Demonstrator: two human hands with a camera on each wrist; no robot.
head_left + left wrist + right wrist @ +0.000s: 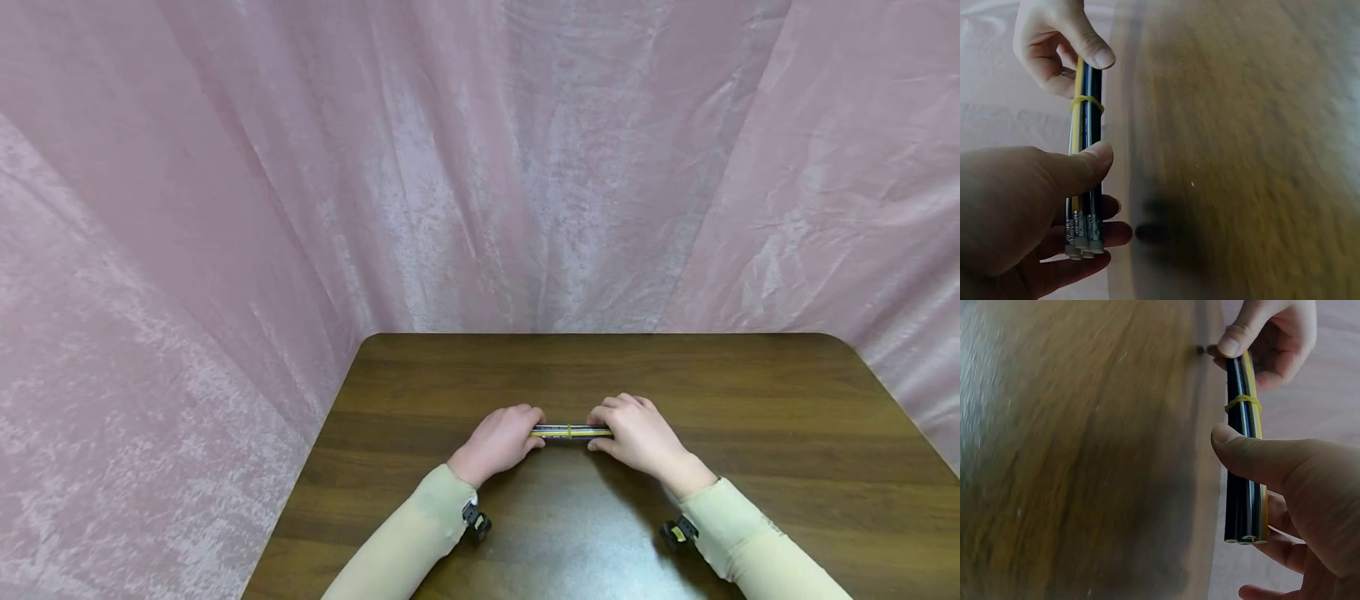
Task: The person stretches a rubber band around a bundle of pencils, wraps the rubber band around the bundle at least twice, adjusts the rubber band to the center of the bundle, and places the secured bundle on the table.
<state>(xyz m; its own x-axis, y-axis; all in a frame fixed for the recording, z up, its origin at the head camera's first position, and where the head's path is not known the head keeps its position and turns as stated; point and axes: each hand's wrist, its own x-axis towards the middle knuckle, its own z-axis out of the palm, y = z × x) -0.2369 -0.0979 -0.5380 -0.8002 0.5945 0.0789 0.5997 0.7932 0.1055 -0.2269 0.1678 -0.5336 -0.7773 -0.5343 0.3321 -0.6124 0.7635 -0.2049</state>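
Observation:
A bundle of pencils (558,432), dark and yellow, is bound round its middle by a yellow rubber band (1087,102). It lies crosswise between both hands, over the table. My left hand (501,442) grips the eraser end, its thumb along the near side; metal ferrules and pale erasers (1081,242) stick out past the thumb in the left wrist view. My right hand (637,435) holds the other end between thumb and fingers. In the right wrist view, flat unsharpened pencil ends (1246,540) show below that thumb. The rubber band sits in the gap between the hands.
A brown wood-grain table (420,375) with rounded far corners spreads under the hands. Pink velvet-like curtains (480,167) hang behind it and to its sides. Small black wrist cameras (476,521) are strapped at both pale sleeves (420,525).

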